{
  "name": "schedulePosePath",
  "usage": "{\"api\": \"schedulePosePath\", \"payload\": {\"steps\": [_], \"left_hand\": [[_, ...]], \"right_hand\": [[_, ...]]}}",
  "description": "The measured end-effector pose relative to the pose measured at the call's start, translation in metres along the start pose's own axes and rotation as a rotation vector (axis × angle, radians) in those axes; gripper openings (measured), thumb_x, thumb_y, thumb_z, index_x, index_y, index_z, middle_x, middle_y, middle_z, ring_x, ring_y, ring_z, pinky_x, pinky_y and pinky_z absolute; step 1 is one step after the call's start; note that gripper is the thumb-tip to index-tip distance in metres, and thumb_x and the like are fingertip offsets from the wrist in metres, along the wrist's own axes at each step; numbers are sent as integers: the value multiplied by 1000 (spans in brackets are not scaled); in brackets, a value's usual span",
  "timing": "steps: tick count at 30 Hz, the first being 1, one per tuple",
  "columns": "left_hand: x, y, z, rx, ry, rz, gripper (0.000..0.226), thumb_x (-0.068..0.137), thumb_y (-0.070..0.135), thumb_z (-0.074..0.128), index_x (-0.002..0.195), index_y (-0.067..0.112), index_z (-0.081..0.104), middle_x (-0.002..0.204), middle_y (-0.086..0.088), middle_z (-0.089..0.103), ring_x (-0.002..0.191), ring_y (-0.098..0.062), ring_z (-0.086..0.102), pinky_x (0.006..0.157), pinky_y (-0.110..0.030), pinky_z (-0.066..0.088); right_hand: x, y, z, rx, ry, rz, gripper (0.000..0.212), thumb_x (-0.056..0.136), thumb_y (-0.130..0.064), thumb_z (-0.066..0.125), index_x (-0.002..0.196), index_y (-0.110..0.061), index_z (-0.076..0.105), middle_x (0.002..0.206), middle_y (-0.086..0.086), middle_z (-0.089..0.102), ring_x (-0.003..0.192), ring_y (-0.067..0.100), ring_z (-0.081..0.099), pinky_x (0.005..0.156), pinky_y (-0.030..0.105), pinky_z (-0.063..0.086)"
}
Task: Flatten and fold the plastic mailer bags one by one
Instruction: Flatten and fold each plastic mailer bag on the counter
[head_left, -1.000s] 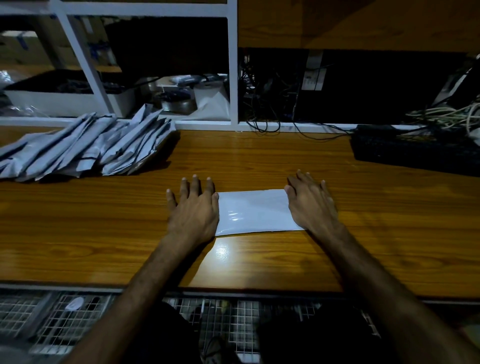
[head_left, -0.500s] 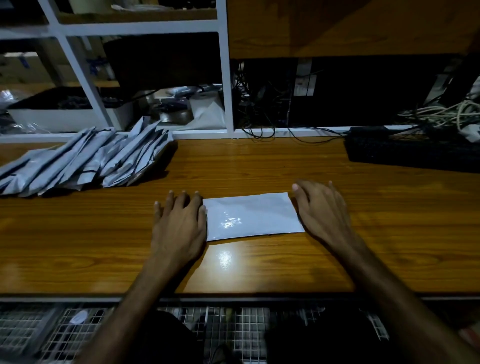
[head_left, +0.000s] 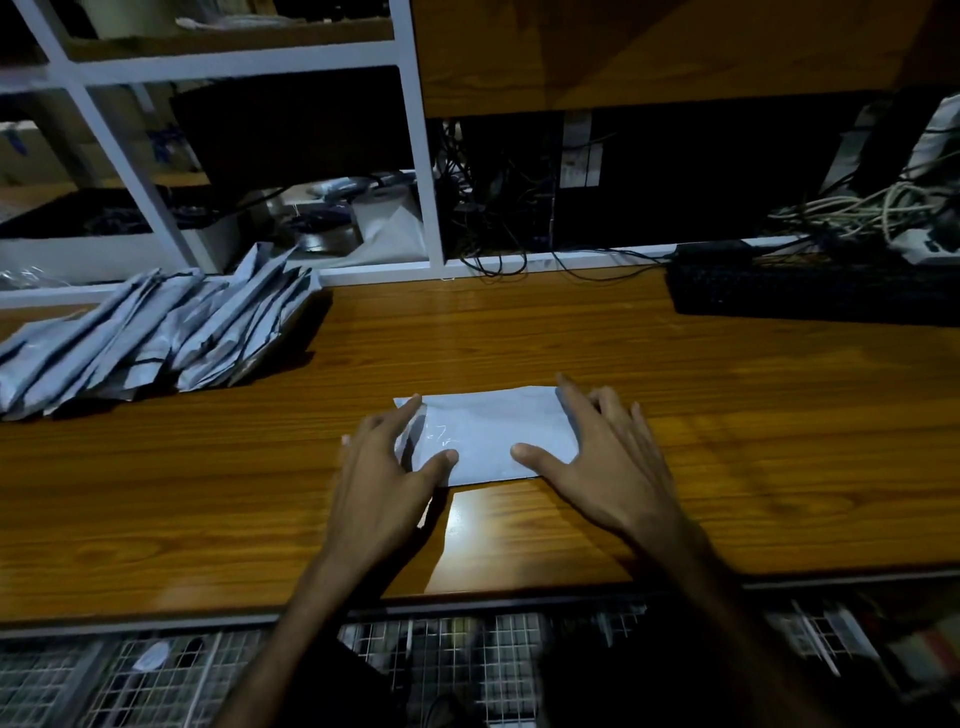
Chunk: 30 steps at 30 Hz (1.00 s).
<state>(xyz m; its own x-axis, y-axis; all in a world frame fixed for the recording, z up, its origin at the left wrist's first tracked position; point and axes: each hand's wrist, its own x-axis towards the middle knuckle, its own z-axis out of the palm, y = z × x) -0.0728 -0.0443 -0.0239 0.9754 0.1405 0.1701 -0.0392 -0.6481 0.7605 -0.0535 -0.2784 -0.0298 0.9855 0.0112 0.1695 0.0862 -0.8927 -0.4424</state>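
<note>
A white plastic mailer bag (head_left: 488, 431) lies flat on the wooden table (head_left: 519, 338), straight in front of me. My left hand (head_left: 384, 483) rests on its left end, with the index finger reaching the far left corner and the thumb on the near part; the bag's left edge looks slightly raised and crinkled there. Over the right end, my right hand (head_left: 608, 462) lies with spread, fairly straight fingers and the thumb on the bag. A pile of grey mailer bags (head_left: 150, 332) sits at the far left of the table.
A black keyboard (head_left: 810, 291) lies at the back right, with tangled cables (head_left: 852, 208) behind it. White shelving (head_left: 421, 156) with boxes stands along the back left. A wire mesh rack (head_left: 182, 675) runs below the table's front edge.
Both hands have slid inward from the bag's ends onto its surface, thumbs now on top. The left edge of the bag has crinkled up a little. The camera has moved closer.
</note>
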Motion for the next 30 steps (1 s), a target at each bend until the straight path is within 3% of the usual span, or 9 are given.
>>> {"api": "schedulePosePath", "payload": {"steps": [4, 8, 12, 15, 18, 22, 24, 27, 30], "left_hand": [[-2, 4, 3, -359, 50, -40, 68, 77, 11, 88, 131, 45, 64, 130, 11, 57, 122, -17, 59, 94, -40, 55], [-4, 11, 1, -435, 87, -18, 69, 72, -8, 86, 125, 32, 69, 131, 12, 54, 112, -2, 58, 74, -15, 56], [-5, 7, 2, -527, 76, -20, 65, 71, -13, 85, 118, 31, 73, 133, -2, 60, 111, -19, 68, 71, -39, 65], [-10, 10, -2, -646, 14, -78, 57, 75, -17, 80, 114, 25, 75, 111, -10, 74, 87, -24, 76, 61, -35, 62], [-15, 16, -6, -732, -75, -123, 50, 78, -18, 76, 110, 20, 76, 107, -2, 76, 86, -23, 77, 61, -33, 62], [-27, 29, -1, -840, -225, -148, 47, 78, -18, 74, 114, 13, 74, 120, 3, 73, 94, -17, 77, 62, -28, 62], [-38, 41, 8, -878, -321, -132, 43, 80, -19, 72, 113, 9, 72, 113, 8, 75, 89, -8, 77, 64, -28, 63], [-59, 66, 29, -877, -459, -87, 38, 82, -18, 71, 109, 8, 71, 98, 16, 78, 86, -8, 77, 69, -32, 64], [-81, 96, 56, -876, -587, -35, 36, 81, -18, 73, 103, 11, 71, 88, 10, 79, 68, -9, 73, 56, -22, 55]], "right_hand": [[-3, 0, -3, 88, 30, -1, 100, 82, -82, 57, 163, -37, 19, 147, -3, 37, 136, 22, 41, 117, 48, 36], [-8, 1, -4, 333, 101, -22, 89, 82, -57, 79, 157, -39, 34, 151, -11, 30, 133, 12, 44, 99, 36, 49], [-14, 2, -3, 510, 181, -79, 72, 82, -35, 86, 146, -33, 54, 145, -12, 33, 124, -9, 40, 96, 11, 39], [-28, -1, -5, 629, 214, -57, 52, 83, -27, 87, 131, -31, 65, 142, -13, 33, 121, -26, 36, 92, -2, 36], [-54, -1, -14, 730, 270, 35, 38, 83, -21, 87, 116, -32, 71, 140, -8, 37, 118, -26, 40, 99, 2, 38], [-103, 4, -39, 836, 286, 95, 28, 85, -15, 85, 108, -30, 75, 124, -20, 60, 122, 1, 59, 109, 34, 48], [-132, 9, -53, 849, 271, 128, 24, 86, -13, 84, 105, -25, 76, 118, -19, 70, 122, 5, 62, 112, 40, 45], [-175, 18, -75, 779, 336, 218, 20, 85, -13, 83, 103, -22, 77, 115, -10, 74, 118, 3, 64, 109, 33, 44], [-219, 30, -98, 700, 476, 324, 19, 84, -7, 83, 101, -13, 78, 119, 5, 69, 109, -3, 64, 94, 12, 43]]}}
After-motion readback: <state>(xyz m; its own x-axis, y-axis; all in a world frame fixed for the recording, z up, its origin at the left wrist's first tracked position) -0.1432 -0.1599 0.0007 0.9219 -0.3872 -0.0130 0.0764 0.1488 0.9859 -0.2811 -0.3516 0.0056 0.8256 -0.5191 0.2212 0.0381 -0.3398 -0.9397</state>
